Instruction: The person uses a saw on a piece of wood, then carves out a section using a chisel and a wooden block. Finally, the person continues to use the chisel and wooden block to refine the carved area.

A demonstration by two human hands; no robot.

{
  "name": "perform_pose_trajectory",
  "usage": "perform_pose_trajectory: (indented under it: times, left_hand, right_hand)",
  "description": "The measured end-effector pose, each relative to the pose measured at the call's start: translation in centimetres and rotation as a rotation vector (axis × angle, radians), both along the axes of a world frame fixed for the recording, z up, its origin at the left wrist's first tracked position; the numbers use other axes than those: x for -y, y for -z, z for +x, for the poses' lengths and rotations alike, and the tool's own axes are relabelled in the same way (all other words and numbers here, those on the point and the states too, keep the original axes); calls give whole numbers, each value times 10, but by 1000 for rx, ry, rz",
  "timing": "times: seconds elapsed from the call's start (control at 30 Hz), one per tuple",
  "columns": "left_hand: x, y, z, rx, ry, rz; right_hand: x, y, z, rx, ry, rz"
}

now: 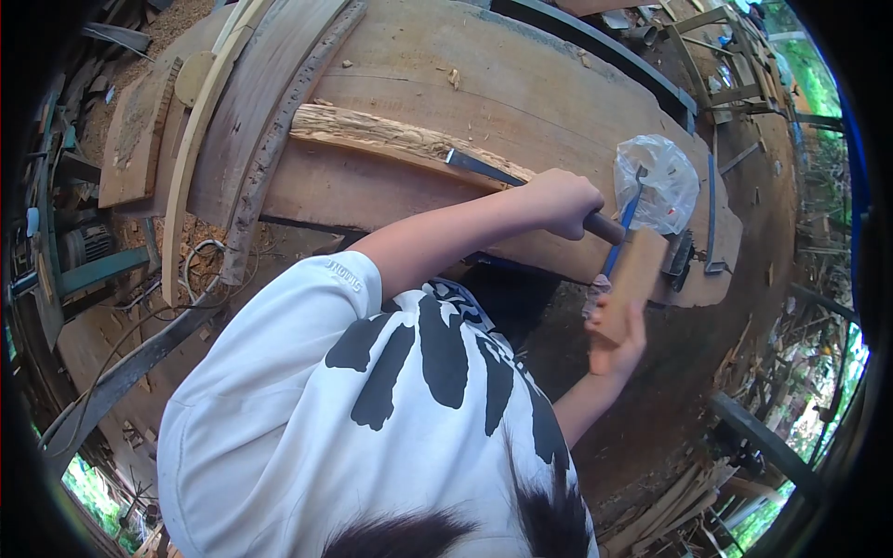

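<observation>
My left hand (563, 202) is closed around a chisel (488, 169). Its dark blade points left and lies over the rough, splintered face of a long timber piece (391, 130), while the brown handle sticks out to the right of my fist. My right hand (619, 342) grips the lower end of a light wooden block (635, 279), slightly blurred. The block's upper end is right at the butt of the chisel handle. Both forearms reach over the near side of a broad wooden workbench (419, 56).
A clear plastic bag (662, 177) and a blue bar (628, 212) lie at the bench's right. On the left, a bark-edged plank (279, 139) and a narrow strip (200, 139) lie crosswise. A dark metal beam (595, 42) runs along the far side. Wood scraps and shavings cover the ground.
</observation>
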State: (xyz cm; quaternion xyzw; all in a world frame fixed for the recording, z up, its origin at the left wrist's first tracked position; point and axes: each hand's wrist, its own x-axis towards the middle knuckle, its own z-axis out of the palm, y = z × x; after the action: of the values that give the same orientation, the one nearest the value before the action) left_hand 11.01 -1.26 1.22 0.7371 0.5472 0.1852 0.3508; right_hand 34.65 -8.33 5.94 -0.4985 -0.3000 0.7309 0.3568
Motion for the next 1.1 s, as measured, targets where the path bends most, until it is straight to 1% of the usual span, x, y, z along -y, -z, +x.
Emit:
perform_pose_trajectory:
  times: [0.07,0.1,0.2,0.23,0.27,0.33,0.37,0.4,0.47,0.5,0.53,0.6,0.63,0.67,0.73,0.77,0.8,0.87,0.9,0.93,1.0,1.1]
  left_hand:
    - [0,0,-2,14,-9,-2]
    - [0,1,-2,10,-13,2]
    - [-1,-1,-4,3,-9,11]
    - [-1,-1,-4,9,-5,0]
    - [-3,0,-5,2,0,5]
    - [-3,2,-4,30,-29,19]
    - [-2,4,-3,31,-32,19]
    - [0,4,-2,30,-30,13]
    - [-4,3,-6,21,-40,17]
    - [-5,3,-9,33,-42,13]
    - [-5,3,-11,44,-44,8]
    - [-5,4,-10,41,-47,2]
    - [-4,5,-9,37,-47,-5]
    - [-2,5,-8,38,-47,-9]
    - [-2,2,-9,18,-29,7]
    - [-2,1,-9,17,-28,4]
    - [-2,-1,-10,6,-24,18]
    - [-1,-7,-9,1,-22,32]
    - [0,-12,-8,15,-25,46]
    - [2,-16,-7,28,-27,58]
    - [3,-21,-3,35,-12,78]
    - [-1,-23,2,30,12,99]
  right_hand:
    - [-12,3,10,-122,539,28]
    - [-11,5,9,-127,541,33]
    - [-5,11,2,-44,-8,-31]
    - [-2,12,-3,-5,14,31]
    - [-7,11,-2,-12,20,36]
    - [-22,7,1,-252,689,7]
    - [-30,20,-1,-275,822,109]
    - [-23,17,1,-270,820,108]
    - [-12,10,-2,-9,45,-83]
    - [-9,6,-5,110,9,2]
    - [-10,6,-4,108,9,-1]
    - [-23,5,3,-42,502,34]
    - [-31,19,1,-134,686,108]
    - [-26,20,5,-131,685,104]
    - [-14,8,-5,84,104,16]
    - [-4,-1,-17,104,-18,78]
    - [-4,-5,-13,105,-18,76]
    - [-6,-12,4,81,123,46]
    - [-9,-13,9,21,220,66]
    - [-9,-17,7,34,325,122]
    - [-12,-15,16,28,423,177]
    - [-8,-16,24,23,364,147]
